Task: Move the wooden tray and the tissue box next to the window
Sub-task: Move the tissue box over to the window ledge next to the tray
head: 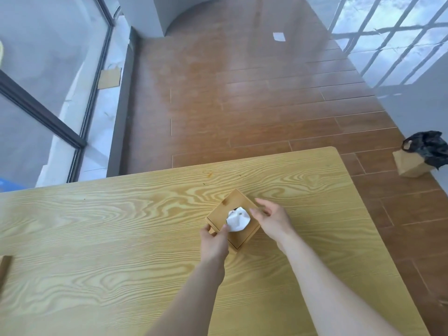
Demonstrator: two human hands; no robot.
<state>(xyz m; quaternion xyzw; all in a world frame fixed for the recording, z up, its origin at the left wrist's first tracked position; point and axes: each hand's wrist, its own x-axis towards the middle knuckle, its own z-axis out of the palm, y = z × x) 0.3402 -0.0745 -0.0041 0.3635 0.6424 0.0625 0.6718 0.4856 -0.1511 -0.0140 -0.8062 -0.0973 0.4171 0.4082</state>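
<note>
Wooden tissue box (232, 220) is sitting on the pale table (121, 238), right of centre, white tissue (238, 218) protruding from its top. Left hand (214, 241) is gripping the box's near-left corner; right hand (272, 220) is touching its right edge, fingers loosely spread. Window (36, 93) is lying far left.

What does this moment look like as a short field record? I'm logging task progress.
surface: wooden table
tissue box: on the table, right of centre, white tissue poking out of the top
left hand: gripping the box's near corner
right hand: open, at the box's right side
window: far left, beyond the table
wooden tray: not clearly visible
</note>
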